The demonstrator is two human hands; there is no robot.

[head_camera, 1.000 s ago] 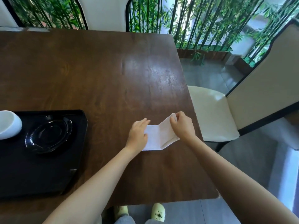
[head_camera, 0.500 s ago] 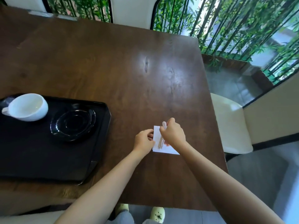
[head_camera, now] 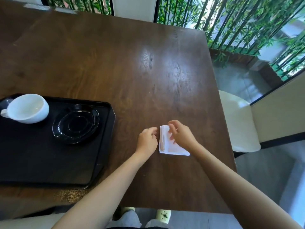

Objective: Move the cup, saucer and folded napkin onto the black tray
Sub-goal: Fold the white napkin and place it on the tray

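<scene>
Cup and saucer sit on tray, folded napkin lies on table just right of it, between loosely curled empty left hand and relaxed, open-fingered right hand over it; next likely pinch napkin, carry to tray.

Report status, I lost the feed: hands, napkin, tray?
Left hand and right hand open at the folded napkin, neither gripping. Napkin on table, not on black tray. Cup, saucer on tray. Nothing between.
</scene>
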